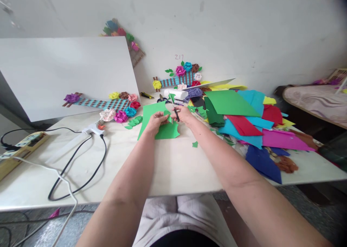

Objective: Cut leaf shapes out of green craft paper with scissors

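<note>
My left hand (158, 122) pinches a small piece of green paper (166, 113) over the table. In my right hand (183, 115) is a pair of scissors (176, 114), its blades pointing up and away, close beside that piece. Beneath both hands lies a larger green sheet (148, 113) with a cut lower right edge. Several cut green leaves (134, 122) rest left of the sheet. Green scraps (200, 111) are scattered to the right of my right hand, and one small scrap (195, 144) lies nearer to me.
A flower-trimmed woven strip (105, 103) lies at left, another (177, 80) at the wall. Coloured paper sheets (233, 102) are heaped at right. A glue gun (93, 128), its black cord, and a power strip (24, 149) occupy the left. A utility knife (146, 95) lies behind.
</note>
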The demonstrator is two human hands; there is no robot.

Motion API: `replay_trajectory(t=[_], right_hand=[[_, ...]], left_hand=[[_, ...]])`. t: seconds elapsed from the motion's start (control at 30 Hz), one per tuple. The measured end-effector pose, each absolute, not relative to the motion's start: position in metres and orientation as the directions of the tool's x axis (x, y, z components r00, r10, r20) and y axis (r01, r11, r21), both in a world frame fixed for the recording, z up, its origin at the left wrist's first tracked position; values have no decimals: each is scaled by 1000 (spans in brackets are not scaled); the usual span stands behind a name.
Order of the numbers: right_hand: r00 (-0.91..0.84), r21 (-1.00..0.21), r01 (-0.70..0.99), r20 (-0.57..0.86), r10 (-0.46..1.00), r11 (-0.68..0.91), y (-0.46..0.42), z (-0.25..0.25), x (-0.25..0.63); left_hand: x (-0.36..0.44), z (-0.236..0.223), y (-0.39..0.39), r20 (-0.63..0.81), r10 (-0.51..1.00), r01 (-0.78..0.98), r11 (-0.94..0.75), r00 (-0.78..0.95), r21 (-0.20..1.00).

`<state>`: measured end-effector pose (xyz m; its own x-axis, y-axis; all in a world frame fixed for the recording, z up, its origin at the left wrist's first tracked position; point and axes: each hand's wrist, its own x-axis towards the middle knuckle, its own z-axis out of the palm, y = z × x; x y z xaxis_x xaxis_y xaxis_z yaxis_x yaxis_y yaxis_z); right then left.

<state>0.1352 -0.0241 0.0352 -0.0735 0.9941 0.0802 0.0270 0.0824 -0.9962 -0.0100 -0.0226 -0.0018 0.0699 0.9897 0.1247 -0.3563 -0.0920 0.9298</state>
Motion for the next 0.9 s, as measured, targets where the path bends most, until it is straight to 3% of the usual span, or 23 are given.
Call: replay_trajectory(t=[0.37,0.53,0.67,0.9], right_hand=[[-44,-996,4,86,995,86,-29,37,129],[-40,-997,23,68,997,69,-30,36,128],[-180,-999,36,-15,984,-9,-28,37,140],[-480,-984,146,-159,863,-100,-19,41,178]], left_hand=[[-1,-1,-26,69,997,-462,-45,37,886],[4,-4,-24,115,992,-383,-128,-55,915],[1,-3,-25,173,982,-285,-188,-77,940],[-4,2,-29,179,984,-331,-165,13,929]])
